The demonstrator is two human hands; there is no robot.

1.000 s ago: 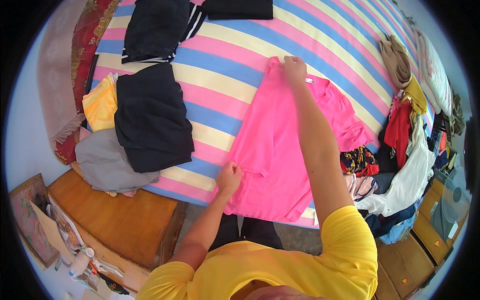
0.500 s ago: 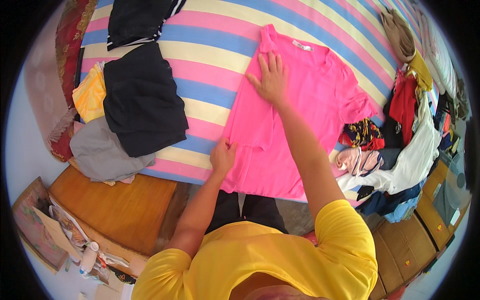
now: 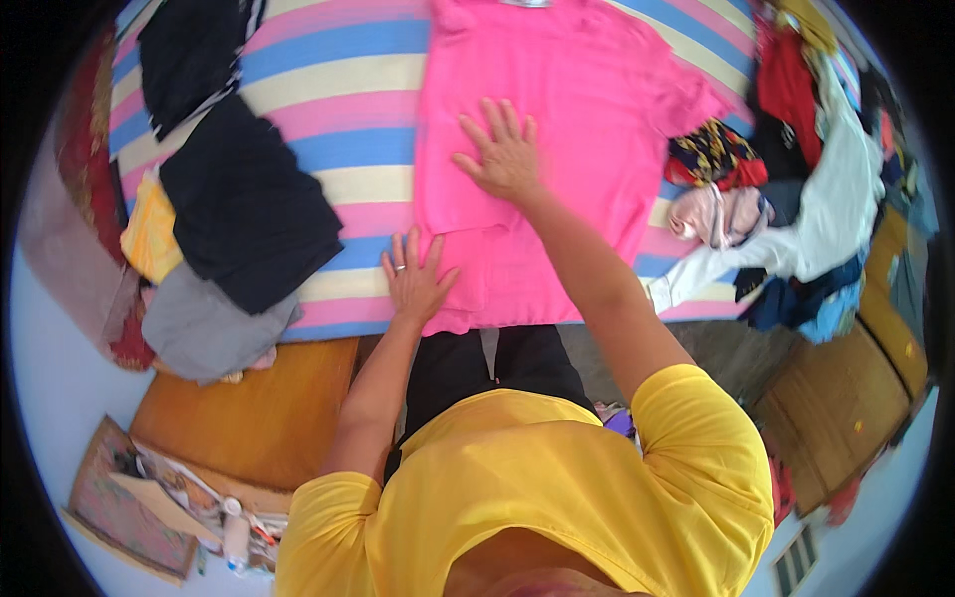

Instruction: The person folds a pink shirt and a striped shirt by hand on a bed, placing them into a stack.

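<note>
A pink short-sleeved blouse (image 3: pixel 577 129) lies spread on a striped bed sheet (image 3: pixel 373 144), its left side folded inward over the body. My right hand (image 3: pixel 504 159) rests flat on the folded part, fingers spread. Near the blouse's lower left edge, my left hand (image 3: pixel 416 284) lies with fingers apart, partly on the fabric and partly on the sheet. A ring shows on one of its fingers. The collar runs up to the top rim of the picture.
Left of the blouse lie folded black clothes (image 3: pixel 254 204), a grey garment (image 3: pixel 214 323) and a yellow one (image 3: pixel 151 229). Heaped at the right are a white garment (image 3: pixel 841 209), a red one (image 3: pixel 791 95) and several others. A wooden cabinet top (image 3: pixel 244 408) stands at the bed's near left.
My left hand has let go of the blouse's edge and its fingers have spread. My right hand has slid down from the shoulder to the middle of the fold. The view has shifted.
</note>
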